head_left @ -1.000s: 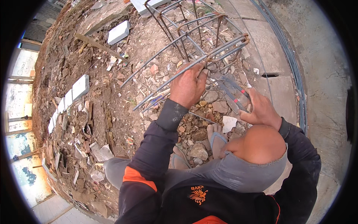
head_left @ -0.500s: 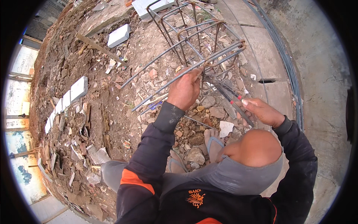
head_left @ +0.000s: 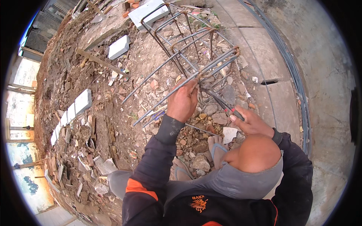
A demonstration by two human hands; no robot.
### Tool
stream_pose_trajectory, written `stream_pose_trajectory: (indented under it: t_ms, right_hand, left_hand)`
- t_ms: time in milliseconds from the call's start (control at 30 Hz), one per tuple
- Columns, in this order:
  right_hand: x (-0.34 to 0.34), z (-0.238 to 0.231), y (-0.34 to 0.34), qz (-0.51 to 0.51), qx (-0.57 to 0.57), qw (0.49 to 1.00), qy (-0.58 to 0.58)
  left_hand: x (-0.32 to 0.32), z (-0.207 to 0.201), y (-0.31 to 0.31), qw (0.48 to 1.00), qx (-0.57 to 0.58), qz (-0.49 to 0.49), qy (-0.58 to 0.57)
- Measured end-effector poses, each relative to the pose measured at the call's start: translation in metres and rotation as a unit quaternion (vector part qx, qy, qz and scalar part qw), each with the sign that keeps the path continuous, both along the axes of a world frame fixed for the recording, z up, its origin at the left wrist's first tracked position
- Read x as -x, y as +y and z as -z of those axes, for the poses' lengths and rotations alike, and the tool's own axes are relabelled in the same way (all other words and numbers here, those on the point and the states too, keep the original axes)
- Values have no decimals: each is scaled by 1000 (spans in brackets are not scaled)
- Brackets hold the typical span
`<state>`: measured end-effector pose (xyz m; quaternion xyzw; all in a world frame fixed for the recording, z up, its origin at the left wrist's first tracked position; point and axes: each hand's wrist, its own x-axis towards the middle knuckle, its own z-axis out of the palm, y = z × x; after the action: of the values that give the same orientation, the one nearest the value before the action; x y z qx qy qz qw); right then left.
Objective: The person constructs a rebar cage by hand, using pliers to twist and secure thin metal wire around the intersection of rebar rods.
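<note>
My left hand [head_left: 183, 100] is closed round a long bar of a steel rebar cage [head_left: 151, 77], close to where a bent stirrup crosses it. In my right hand [head_left: 250, 121] are the handles of dark pincers [head_left: 218, 98] with red bands on the grips. Their jaws reach up to the bar and stirrup joint, just right of my left fingers. Whether the jaws grip a tie wire there is too small to make out. The cage slants away from me over the rubble, its loose bar ends pointing to the lower left.
Broken stone and tile [head_left: 200, 162] surround my sandalled feet. White blocks [head_left: 83, 100] stand at the left, with another block [head_left: 118, 47] farther off beside a wooden stick [head_left: 102, 62]. Long steel rods [head_left: 298, 83] run along the concrete wall [head_left: 328, 98] at the right.
My right hand has come nearer the cage and lower, and the pincers' handles sit closer together. My left hand keeps its hold on the bar. The whole view has shifted slightly.
</note>
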<state>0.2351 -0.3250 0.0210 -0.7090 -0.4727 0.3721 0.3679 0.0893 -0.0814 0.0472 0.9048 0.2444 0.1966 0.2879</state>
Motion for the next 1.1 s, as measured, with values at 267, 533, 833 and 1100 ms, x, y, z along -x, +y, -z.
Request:
stream_pose_trajectory:
  t_ms: [267,533,833,1100]
  right_hand:
    - [0,-15,7,-39,69,997,-1]
    - [24,34,10,17,45,996,-76]
    - [23,73,9,34,-81,984,-156]
    - [-19,-28,16,-9,142,963,230]
  left_hand:
    - [-1,-4,-2,1000,-6,2,12]
    - [3,2,2,1000,9,17,15]
    - [3,8,-3,999,-32,2,-14]
    - [7,4,-1,1000,-8,-14,-18]
